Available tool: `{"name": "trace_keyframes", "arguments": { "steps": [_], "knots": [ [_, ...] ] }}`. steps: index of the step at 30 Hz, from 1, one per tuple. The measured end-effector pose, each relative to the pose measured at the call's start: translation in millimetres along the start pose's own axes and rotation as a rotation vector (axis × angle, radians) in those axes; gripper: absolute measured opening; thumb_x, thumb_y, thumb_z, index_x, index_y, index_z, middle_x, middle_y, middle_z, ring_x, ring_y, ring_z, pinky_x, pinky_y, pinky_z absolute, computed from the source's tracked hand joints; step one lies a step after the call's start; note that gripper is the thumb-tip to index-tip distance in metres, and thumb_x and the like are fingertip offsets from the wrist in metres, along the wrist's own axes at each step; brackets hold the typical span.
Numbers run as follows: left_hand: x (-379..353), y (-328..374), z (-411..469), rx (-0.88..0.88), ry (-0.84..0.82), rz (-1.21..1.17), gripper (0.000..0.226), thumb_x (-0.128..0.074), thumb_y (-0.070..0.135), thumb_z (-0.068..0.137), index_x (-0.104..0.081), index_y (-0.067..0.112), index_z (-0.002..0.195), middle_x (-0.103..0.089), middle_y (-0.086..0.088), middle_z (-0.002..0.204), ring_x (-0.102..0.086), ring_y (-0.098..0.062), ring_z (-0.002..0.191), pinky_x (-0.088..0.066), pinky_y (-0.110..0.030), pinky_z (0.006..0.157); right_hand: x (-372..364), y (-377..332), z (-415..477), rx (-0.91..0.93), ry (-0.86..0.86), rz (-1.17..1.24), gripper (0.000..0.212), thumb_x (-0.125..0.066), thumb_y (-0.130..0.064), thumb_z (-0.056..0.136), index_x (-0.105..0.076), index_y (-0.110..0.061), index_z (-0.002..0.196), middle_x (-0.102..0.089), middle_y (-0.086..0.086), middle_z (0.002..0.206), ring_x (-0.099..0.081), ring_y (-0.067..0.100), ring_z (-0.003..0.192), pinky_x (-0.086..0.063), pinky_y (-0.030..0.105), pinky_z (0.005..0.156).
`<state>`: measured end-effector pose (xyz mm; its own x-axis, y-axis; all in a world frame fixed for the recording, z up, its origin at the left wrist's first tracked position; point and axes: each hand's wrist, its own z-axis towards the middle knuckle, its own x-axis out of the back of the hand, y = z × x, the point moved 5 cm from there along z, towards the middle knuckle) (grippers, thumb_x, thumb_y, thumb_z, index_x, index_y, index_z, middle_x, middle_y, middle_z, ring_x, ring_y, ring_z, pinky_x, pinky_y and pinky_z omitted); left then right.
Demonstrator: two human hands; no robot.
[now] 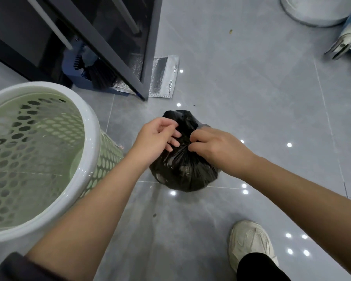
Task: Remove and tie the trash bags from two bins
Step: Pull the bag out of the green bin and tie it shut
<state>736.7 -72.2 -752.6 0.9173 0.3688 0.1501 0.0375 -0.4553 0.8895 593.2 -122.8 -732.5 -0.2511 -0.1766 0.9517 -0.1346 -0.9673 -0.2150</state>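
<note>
Left hand (156,138), right hand (217,147) pinch black bag (182,173) neck; glossy grey tile floor (251,88)

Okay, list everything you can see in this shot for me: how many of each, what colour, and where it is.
trash bag: one, black, on the floor at centre, neck gathered
bin: one, white rim, pale green perforated wall, left
foil pouch: one, silver, flat on the floor by the door frame
door frame: one, dark grey, upper left
brush: one, black bristles, behind the glass, in a blue holder
round base: one, white, upper right corner
floor: grey glossy tiles, throughout
shoe: one, cream, lower right
left grip: one, bare hand, fingers curled on the bag's top
right grip: one, bare hand, pinching the bag's neck
</note>
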Motion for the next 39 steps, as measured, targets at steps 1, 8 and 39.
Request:
{"name": "trace_keyframes", "arguments": {
  "steps": [1,8,39],
  "knots": [
    [-3,0,0,0.044,-0.027,-0.061,0.008,-0.050,0.014,0.097,-0.057,0.013,0.101,-0.064,-0.010,0.084,-0.062,-0.014,0.058,-0.049,-0.021,0.049,-2,0,-1,0.035,-0.009,0.016,0.015,-0.060,0.002,0.077,-0.069,-0.006,0.086,-0.063,0.008,0.087,-0.060,0.026,0.077,-0.039,0.024,0.066],
    [-19,-9,1,0.137,-0.281,-0.041,0.025,-0.060,0.023,0.090,-0.058,0.022,0.115,-0.062,-0.003,0.084,-0.062,-0.017,0.065,-0.050,-0.026,0.055,-14,-5,-4,0.195,-0.099,0.084,0.012,-0.057,0.002,0.083,-0.066,-0.005,0.086,-0.063,0.009,0.091,-0.058,0.027,0.083,-0.051,0.036,0.071],
    [-10,8,-2,-0.369,-0.082,0.393,0.024,-0.061,0.003,0.087,-0.073,0.019,0.100,-0.061,0.006,0.095,-0.061,0.000,0.074,-0.046,-0.010,0.075,-34,22,-26,-0.917,0.367,0.949,0.025,-0.066,-0.005,0.080,-0.073,-0.029,0.086,-0.073,-0.009,0.085,-0.067,0.006,0.085,-0.053,0.030,0.086]
  ]
}}
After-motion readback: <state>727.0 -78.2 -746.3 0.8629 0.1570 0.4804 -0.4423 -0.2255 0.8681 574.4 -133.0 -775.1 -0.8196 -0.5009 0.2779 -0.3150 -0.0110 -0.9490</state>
